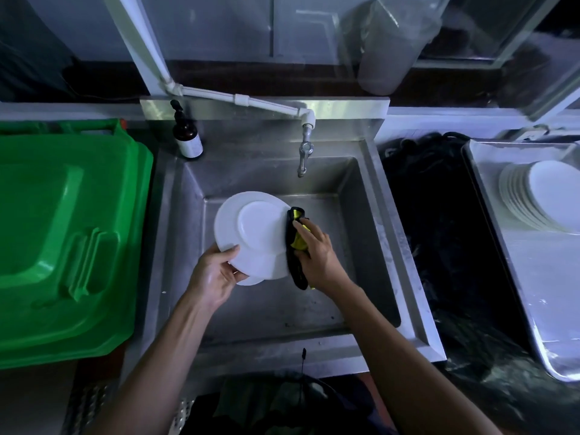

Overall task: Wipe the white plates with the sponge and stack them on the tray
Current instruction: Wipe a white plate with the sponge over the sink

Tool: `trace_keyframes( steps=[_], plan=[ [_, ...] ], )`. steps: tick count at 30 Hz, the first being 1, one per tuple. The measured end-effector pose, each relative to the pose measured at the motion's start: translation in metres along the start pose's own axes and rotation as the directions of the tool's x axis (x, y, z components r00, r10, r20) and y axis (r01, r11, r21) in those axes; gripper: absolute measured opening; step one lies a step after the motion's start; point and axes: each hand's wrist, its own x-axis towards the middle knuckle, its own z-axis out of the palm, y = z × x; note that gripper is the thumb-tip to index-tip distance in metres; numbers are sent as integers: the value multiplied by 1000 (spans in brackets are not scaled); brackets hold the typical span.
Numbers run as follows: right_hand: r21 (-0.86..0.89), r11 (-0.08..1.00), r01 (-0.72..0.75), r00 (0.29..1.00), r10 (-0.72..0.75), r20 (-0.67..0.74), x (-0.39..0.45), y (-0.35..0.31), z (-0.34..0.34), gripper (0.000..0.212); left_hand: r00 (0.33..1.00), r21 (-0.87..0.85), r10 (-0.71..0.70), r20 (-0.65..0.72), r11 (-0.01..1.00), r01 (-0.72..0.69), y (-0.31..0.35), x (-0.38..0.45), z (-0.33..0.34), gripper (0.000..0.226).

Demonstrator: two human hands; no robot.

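Left hand (216, 271) clamps the lower-left rim of a white plate (251, 227), thumb laid over the top face, fingers curled beneath. It is a small stack in that grip: at least one more plate edge (251, 280) peeks out under the top plate at the bottom. The top plate is tilted, face turned up toward the camera, its far rim toward the tap and its near rim down in the hand.

Right hand (317, 252) is wrapped round the sponge (296, 243), a yellow body with a dark scouring side, and presses it against the right rim of the plate. The sponge's long axis runs up and down the frame, from just right of the plate's upper edge down past the wrist, folded over the rim.

All of this sits above the basin of the steel sink (361, 215) at frame centre. The tap (305, 155) hangs down from a white pipe (238, 97) just above the plates. A dark pump bottle (187, 136) stands on the sink's back-left corner.

Left of frame, a big green lid (69, 233). Right of frame, past a dark crumpled sheet (439, 246), the metal tray (539, 293) carries a fanned stack of white plates (539, 196) at its far end, well apart from the sink.
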Motion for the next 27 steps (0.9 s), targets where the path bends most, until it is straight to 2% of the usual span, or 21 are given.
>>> trace_keyframes(
  steps=[8,12,22,27],
  plan=[
    [97,995,-33,994,43,-103,9,-1,-17,59,992,134,-59,108,990,44,10,-6,-24,36],
    [110,993,-41,993,53,-109,16,-5,-24,62,987,209,-96,131,976,67,16,-10,-25,38],
    [-47,996,75,984,-81,-158,20,-31,-17,65,954,477,-191,232,877,60,35,-14,-7,35],
    [-132,979,153,960,-179,-214,12,-51,-6,65,957,511,-199,212,857,65,27,-11,4,33]
  ],
)
